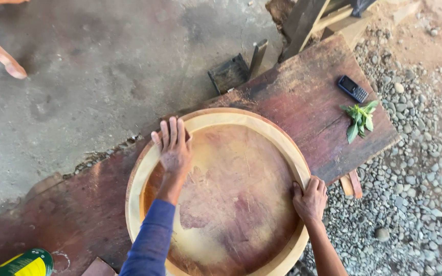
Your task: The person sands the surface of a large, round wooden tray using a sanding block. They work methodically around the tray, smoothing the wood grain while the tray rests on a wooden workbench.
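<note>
The dark reddish plank (303, 97) lies across concrete floor (88, 66) and gravel (420, 179), and bears the large round wooden tray (231, 199) at its middle. The tray is hollowed out, with 1 pale raised rim and a mottled red-brown floor — carving looks done, though faint tool marks suggest finishing remains. The left hand (174, 148) lies flat, fingers spread, over the far rim; the right hand (310, 199) grips the near-right rim. Smaller items sit well apart — a black phone (353, 88), a leafy sprig (360, 118).

Soft, warm daylight, faint shadows, sharp focus throughout.
</note>
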